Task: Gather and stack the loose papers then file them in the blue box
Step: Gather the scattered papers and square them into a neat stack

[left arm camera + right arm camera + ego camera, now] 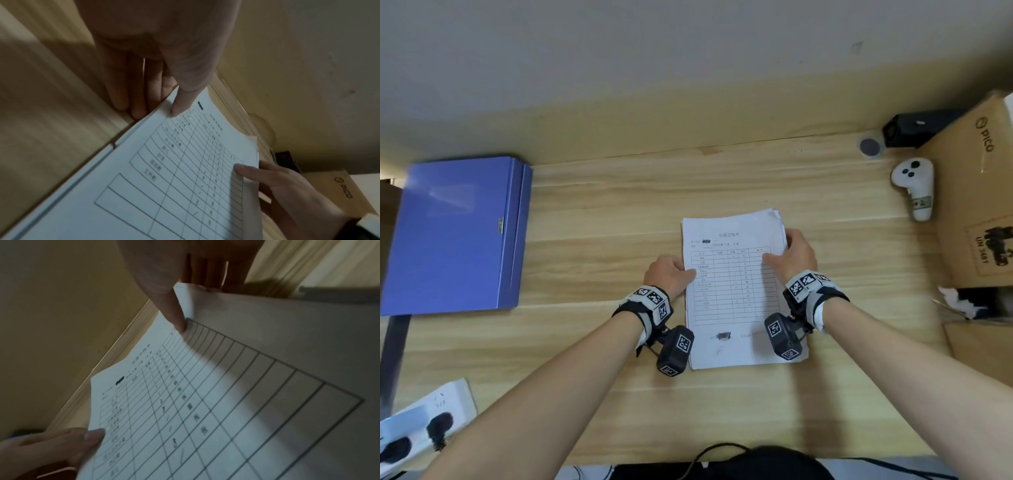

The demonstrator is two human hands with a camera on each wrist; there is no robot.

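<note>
— Where's the paper stack [734, 291]?
— On the tabletop [602, 377], well right of the blue box [455, 236]. My left hand [669, 275] pinches its left edge, my right hand [792, 255] its right edge.
— Box?
— Closed, contents hidden.

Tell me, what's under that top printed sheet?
More sheets: their edges show beneath the top sheet at its far right corner, all in one stack on the table. Left hand and right hand pinch its sides. The lower pages' faces are covered.
</note>
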